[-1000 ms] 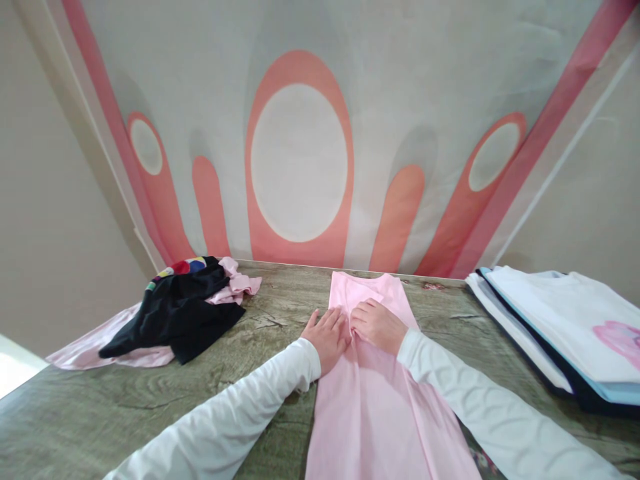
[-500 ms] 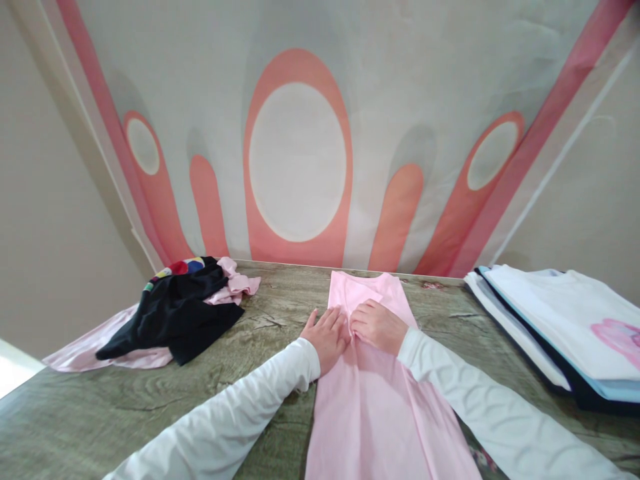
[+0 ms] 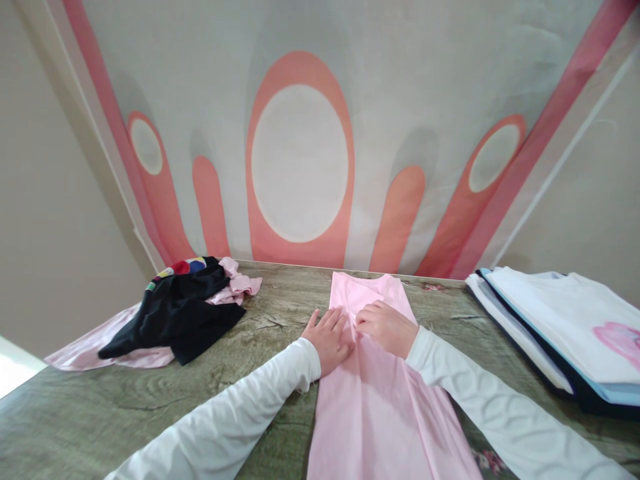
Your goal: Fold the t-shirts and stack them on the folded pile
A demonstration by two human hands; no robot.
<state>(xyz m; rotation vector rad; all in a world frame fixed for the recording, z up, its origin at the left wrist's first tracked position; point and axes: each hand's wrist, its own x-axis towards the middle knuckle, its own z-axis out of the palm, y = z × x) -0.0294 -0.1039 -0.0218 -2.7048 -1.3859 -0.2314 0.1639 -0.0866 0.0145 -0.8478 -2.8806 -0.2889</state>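
A pink garment (image 3: 385,407) lies lengthwise on the wood-grain table in front of me, its sides folded inward into a long strip. My left hand (image 3: 330,340) rests flat on its left edge with the fingers spread. Beside it, my right hand (image 3: 387,328) has its fingers curled down and pinches a bit of the pink cloth near the upper middle. Small creases run out from the pinched spot. Both forearms are in white sleeves, and the lower end of the garment runs out of view.
On the left, a black garment (image 3: 187,313) with coloured patches lies crumpled over pink cloth (image 3: 120,343). At the right stands a stack of folded clothes, a white shirt (image 3: 560,313) on top. Behind the wooden table (image 3: 240,400) rises a grey wall panel (image 3: 425,67) with coral shapes.
My right hand has shifted slightly to the right with the pinched cloth. My left hand stays in place on the garment.
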